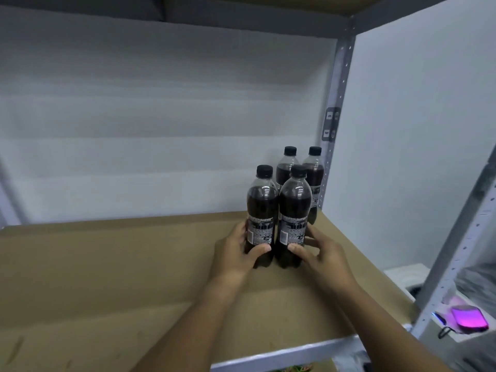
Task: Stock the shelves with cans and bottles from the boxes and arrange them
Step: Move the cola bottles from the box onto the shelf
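— Where are your hands right now?

— My left hand [236, 251] is wrapped around the lower body of the front-left bottle [261, 210], thumb across its front. My right hand [316, 251] curls around the front-right bottle [294, 213], thumb on the label side and fingers behind. Both bottles stand upright on the cardboard-lined shelf [107, 264], touching each other, toward its far right corner.

— What makes this step go well?

— I think it comes down to keeping both bases flat on the cardboard and sliding them back together, low grip, so neither tips. They should end just in front of the back pair [300, 167], lined up behind one another, labels facing out if I can turn them.

— And what is behind them?

— Two more dark bottles with black caps, upright against the back wall, beside the metal upright [335, 116] at the shelf's right edge. The four make a tight square.

— Any boxes in view?

— None that I can see. Beyond the right edge, lower down, a pink object [469, 319] lies on a ledge.
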`<action>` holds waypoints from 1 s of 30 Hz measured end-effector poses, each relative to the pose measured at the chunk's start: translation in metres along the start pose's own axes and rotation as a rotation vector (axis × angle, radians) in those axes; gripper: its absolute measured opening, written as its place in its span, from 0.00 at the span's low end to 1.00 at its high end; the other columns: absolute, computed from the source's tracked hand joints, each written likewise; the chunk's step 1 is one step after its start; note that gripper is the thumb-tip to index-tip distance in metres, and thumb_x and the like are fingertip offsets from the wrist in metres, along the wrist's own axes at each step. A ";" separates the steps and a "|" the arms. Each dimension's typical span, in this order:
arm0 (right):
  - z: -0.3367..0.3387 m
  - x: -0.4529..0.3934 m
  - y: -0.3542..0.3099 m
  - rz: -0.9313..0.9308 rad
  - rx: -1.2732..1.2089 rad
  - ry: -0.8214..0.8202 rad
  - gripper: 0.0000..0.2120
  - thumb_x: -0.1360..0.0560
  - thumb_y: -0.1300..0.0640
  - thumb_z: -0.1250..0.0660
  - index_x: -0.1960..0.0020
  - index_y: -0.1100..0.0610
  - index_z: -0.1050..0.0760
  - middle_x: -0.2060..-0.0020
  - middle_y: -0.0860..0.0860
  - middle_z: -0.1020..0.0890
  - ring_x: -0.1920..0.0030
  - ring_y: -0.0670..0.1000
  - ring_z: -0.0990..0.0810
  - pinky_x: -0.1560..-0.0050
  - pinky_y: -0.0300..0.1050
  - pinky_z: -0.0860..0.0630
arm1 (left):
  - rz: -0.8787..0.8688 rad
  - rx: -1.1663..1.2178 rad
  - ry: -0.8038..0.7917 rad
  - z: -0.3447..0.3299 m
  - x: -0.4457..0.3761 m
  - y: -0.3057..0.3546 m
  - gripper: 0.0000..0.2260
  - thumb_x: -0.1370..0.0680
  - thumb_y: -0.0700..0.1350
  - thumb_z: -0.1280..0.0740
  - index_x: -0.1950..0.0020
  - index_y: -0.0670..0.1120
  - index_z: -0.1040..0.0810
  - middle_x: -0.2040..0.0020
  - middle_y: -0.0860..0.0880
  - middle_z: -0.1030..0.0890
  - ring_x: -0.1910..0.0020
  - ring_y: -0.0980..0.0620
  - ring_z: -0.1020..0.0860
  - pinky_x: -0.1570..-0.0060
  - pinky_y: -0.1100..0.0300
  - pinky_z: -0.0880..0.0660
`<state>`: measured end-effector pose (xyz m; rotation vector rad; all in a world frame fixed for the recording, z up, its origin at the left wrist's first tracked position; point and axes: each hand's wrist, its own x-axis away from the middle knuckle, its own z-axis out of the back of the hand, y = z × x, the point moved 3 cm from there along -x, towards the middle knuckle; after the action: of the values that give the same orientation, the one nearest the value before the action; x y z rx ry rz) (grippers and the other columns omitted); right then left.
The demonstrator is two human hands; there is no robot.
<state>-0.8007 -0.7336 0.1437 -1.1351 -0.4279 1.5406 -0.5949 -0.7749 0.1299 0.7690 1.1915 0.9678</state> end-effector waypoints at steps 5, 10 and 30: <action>-0.008 -0.037 0.018 0.010 0.031 -0.004 0.23 0.25 0.54 0.26 0.33 0.40 0.25 0.47 0.33 0.17 0.46 0.31 0.20 0.48 0.25 0.28 | -0.055 0.004 -0.013 -0.006 -0.034 -0.013 0.29 0.29 0.35 0.21 0.31 0.50 0.24 0.43 0.67 0.19 0.42 0.69 0.20 0.42 0.74 0.28; -0.013 -0.055 0.024 0.012 0.045 -0.008 0.22 0.24 0.52 0.27 0.32 0.43 0.25 0.44 0.36 0.17 0.43 0.34 0.20 0.43 0.28 0.27 | -0.033 -0.022 -0.001 -0.008 -0.052 -0.020 0.29 0.28 0.35 0.22 0.31 0.52 0.26 0.44 0.70 0.21 0.41 0.70 0.21 0.42 0.74 0.28; -0.050 0.108 -0.072 -0.326 0.155 -0.058 0.30 0.26 0.52 0.24 0.28 0.61 0.28 0.35 0.56 0.20 0.37 0.53 0.21 0.33 0.47 0.27 | 0.242 -0.241 0.042 0.096 0.125 0.005 0.21 0.26 0.39 0.23 0.33 0.41 0.20 0.39 0.47 0.16 0.39 0.53 0.19 0.35 0.61 0.26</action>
<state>-0.7105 -0.6287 0.1295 -0.8556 -0.4974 1.2986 -0.4921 -0.6584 0.1056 0.7123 1.0085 1.3074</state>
